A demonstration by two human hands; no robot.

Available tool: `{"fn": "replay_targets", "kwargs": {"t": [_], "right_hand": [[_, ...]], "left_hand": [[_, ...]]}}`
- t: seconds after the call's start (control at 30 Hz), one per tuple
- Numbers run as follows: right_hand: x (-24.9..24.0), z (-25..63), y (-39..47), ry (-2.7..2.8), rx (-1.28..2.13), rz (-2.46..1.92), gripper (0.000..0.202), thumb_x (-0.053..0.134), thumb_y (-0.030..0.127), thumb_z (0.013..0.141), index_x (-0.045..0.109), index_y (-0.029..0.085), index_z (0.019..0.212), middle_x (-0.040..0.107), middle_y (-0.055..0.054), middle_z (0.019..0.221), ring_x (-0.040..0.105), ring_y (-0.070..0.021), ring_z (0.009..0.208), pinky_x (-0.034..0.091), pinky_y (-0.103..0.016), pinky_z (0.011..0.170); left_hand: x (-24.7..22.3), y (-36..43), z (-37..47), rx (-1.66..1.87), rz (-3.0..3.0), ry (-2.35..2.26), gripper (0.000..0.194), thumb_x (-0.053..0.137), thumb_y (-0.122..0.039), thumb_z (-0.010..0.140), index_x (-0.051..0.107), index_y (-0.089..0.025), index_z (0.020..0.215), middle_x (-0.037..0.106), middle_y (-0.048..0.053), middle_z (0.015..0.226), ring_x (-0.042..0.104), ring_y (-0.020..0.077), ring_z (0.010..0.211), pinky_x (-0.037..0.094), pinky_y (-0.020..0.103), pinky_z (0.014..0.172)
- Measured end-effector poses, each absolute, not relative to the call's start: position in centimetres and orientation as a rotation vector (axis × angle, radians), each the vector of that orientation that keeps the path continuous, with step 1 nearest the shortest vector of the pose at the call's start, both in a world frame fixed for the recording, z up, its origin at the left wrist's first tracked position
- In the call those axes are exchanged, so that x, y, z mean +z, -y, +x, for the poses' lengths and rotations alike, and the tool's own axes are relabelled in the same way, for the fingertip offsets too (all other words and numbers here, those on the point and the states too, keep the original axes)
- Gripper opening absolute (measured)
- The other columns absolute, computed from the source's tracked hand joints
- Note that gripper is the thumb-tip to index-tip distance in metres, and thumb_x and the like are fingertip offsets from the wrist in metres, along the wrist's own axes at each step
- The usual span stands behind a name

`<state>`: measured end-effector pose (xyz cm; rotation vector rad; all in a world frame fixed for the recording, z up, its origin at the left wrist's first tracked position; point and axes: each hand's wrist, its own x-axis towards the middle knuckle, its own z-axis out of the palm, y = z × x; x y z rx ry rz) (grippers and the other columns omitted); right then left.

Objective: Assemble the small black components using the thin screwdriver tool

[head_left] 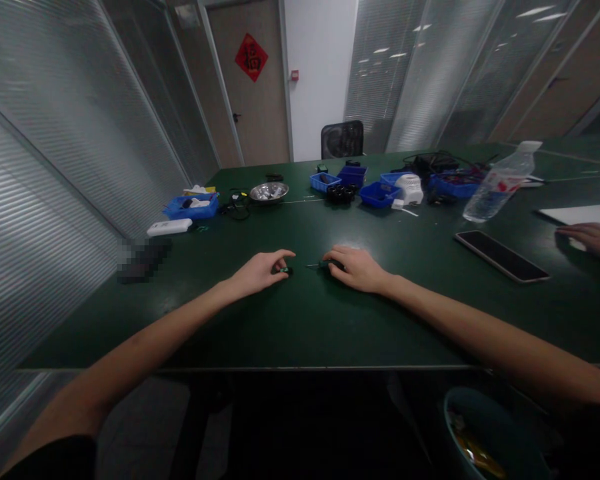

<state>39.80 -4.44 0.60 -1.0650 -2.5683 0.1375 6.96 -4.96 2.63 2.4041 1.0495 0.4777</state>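
Note:
On the green table [260,333], my left hand [261,271] has its thumb and forefinger apart around a small dark and green piece [286,270], which lies by the fingertips. Whether the fingers grip that piece is too small to tell. To its right, my right hand [356,267] is closed around the dark handle of a small screwdriver [323,265]. The thin metal shaft points left toward my left hand. A gap separates the shaft's tip from the small piece.
Blue bins [379,194], a metal bowl [269,193] and cables stand farther back. A tilted plastic bottle [500,183] and a phone [502,256] are at the right, near another person's hand [593,238]. A white box [169,227] lies left.

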Motion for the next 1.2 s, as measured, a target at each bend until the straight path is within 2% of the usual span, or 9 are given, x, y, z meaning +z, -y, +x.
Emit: {"fn": "replay_targets", "kwargs": {"t": [0.1,0.23,0.3,0.43,1.2], "right_hand": [[0.8,39.8,4.7,2.517,0.132,-1.094,0.024,0.051,0.03,0.103,0.066,0.02,0.119,0.071,-0.009,0.115,0.067,-0.0233,0.097,0.047,-0.035,0.083],[0.9,39.8,4.8,2.507,0.168,-1.064,0.023,0.053,0.033,0.103,0.065,0.021,0.118,0.071,-0.008,0.112,0.067,-0.0225,0.094,0.046,-0.034,0.081],[1.0,39.8,4.9,2.511,0.183,-1.048,0.026,0.054,0.04,0.104,0.065,0.021,0.119,0.071,-0.008,0.113,0.066,-0.0215,0.09,0.045,-0.033,0.078],[1.1,39.8,5.0,2.543,0.178,-0.974,0.027,0.053,0.041,0.105,0.065,0.022,0.12,0.07,-0.008,0.113,0.065,-0.0207,0.088,0.044,-0.033,0.076],[1.2,39.6,5.0,2.64,0.137,-0.849,0.033,0.046,0.043,0.11,0.065,0.02,0.124,0.07,-0.009,0.112,0.066,-0.0209,0.091,0.047,-0.033,0.075]], "left_hand": [[1.7,4.0,9.1,0.618,2.292,-0.917,0.052,0.072,-0.033,0.096,0.057,-0.024,0.144,0.075,0.004,0.111,0.071,0.0203,0.099,0.053,0.034,0.087],[0.8,4.1,9.2,0.685,2.335,-0.9,0.05,0.074,-0.037,0.096,0.059,-0.025,0.142,0.074,0.007,0.122,0.067,0.0241,0.115,0.051,0.039,0.097],[0.7,4.3,8.8,0.69,2.411,-0.908,0.04,0.072,-0.039,0.097,0.066,-0.026,0.134,0.073,0.007,0.126,0.064,0.0258,0.12,0.049,0.043,0.103],[0.5,4.2,8.5,0.685,2.508,-0.893,0.023,0.066,-0.04,0.101,0.072,-0.024,0.116,0.071,0.007,0.124,0.062,0.0257,0.118,0.046,0.045,0.107],[0.9,4.2,8.8,0.633,2.508,-0.88,0.023,0.064,-0.042,0.102,0.072,-0.023,0.112,0.07,0.008,0.126,0.061,0.0255,0.119,0.045,0.045,0.108]]}}
